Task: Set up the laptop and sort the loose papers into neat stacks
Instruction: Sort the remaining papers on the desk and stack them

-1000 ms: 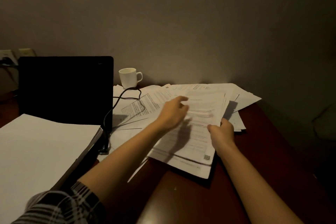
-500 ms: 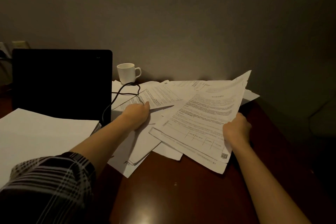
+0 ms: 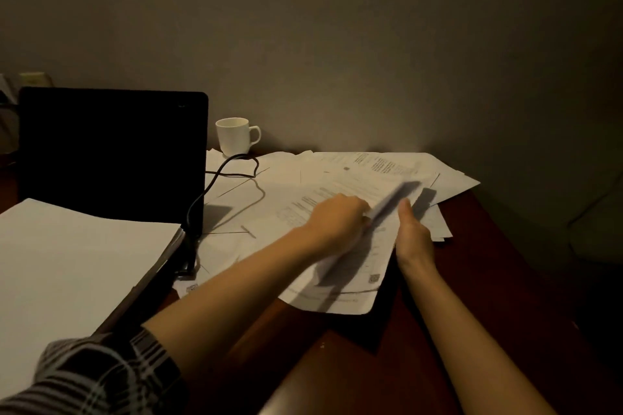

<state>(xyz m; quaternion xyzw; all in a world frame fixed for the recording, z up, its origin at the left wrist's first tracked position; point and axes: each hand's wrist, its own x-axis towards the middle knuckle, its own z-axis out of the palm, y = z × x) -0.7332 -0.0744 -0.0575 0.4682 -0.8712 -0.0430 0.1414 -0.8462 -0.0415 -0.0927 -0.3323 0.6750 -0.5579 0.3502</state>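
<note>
1. Both hands have a grip on one blurred sheet of paper raised edge-on over the loose papers. The left hand has its fingers curled onto the sheet's near end, though blur hides how tightly they close. The right hand stands beside it on the right, thumb up against the sheet; its fingers are hidden behind, so I cannot tell how far that grip is closed.
2. At far left, a neat stack of white paper lies on the table, its right edge against the laptop, which stands open with a dark screen.
3. A black cable runs from the laptop's right side, loops over the papers and reaches toward the white cup by the wall.
4. The loose papers spread across the table from the cable to the right edge. A printed sheet lies under the hands, its near corner over the dark wood.
5. Half a second ago the left hand was further left, pressing papers near the cable, while the right hand alone held a wide printed sheet fanned upward. The hands have since come together, and the raised sheet now shows only as a thin streak.
</note>
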